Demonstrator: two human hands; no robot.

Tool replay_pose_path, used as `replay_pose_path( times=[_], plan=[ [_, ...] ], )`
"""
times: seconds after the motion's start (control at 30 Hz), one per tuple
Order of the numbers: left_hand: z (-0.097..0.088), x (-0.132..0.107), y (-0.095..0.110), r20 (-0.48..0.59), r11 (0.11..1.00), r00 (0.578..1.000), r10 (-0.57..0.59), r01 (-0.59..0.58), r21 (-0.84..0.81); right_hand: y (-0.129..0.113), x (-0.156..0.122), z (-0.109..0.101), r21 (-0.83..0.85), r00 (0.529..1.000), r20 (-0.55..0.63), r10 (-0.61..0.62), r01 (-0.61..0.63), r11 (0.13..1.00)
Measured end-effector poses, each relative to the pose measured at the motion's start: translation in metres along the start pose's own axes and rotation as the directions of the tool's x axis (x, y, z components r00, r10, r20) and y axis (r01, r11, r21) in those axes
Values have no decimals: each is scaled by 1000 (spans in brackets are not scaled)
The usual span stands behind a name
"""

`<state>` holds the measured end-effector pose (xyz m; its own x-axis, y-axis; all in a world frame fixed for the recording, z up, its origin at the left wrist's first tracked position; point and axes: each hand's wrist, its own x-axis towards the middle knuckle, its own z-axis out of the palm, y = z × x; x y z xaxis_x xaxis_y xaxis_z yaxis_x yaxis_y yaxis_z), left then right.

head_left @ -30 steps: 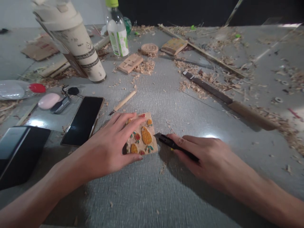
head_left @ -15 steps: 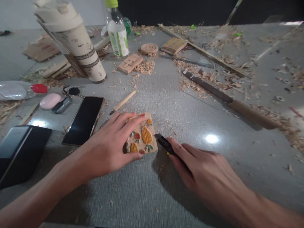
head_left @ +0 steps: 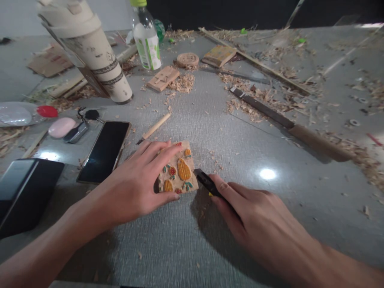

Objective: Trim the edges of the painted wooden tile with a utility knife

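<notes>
A small square wooden block (head_left: 180,172) carved and painted with orange corn cobs and red flowers lies on the grey table (head_left: 210,132). My left hand (head_left: 141,184) lies over its left part, fingers gripping its top and bottom edges to hold it down. My right hand (head_left: 258,220) is closed around a black utility knife (head_left: 207,185) with a yellow detail. The knife's tip touches the block's right edge.
A phone (head_left: 105,151) and a dark case (head_left: 24,192) lie to the left. A thin carving tool (head_left: 154,129) rests just behind the block. Farther back stand a cream tumbler (head_left: 93,52), a bottle (head_left: 146,38), carved wood pieces (head_left: 163,78) and shavings. A long knife (head_left: 288,124) lies at right.
My right hand has swung toward me and to the left, keeping the knife tip at the block's right edge. My left hand and the block have stayed put.
</notes>
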<state>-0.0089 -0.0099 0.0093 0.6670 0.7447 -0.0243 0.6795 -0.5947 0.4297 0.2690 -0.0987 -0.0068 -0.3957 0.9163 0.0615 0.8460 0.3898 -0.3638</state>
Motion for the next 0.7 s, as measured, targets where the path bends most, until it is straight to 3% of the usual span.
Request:
replay_pose_path(
  times=[0.17, 0.3, 0.47, 0.7],
  plan=[
    [0, 1, 0, -10, 999, 999, -35, 35, 9, 4, 6, -15, 302, 981, 161, 112, -157, 940],
    [1, 1, -2, -31, 1000, 999, -24, 23, -15, 12, 11, -23, 410, 957, 244, 158, -250, 877],
    [2, 2, -3, -37, 999, 999, -22, 21, -41, 25, 16, -25, 337, 982, 108, 155, -183, 923],
    [1, 2, 0, -42, 999, 999, -18, 16, -45, 34, 16, -24, 179, 999, 45, -11, 3, 984]
  ],
)
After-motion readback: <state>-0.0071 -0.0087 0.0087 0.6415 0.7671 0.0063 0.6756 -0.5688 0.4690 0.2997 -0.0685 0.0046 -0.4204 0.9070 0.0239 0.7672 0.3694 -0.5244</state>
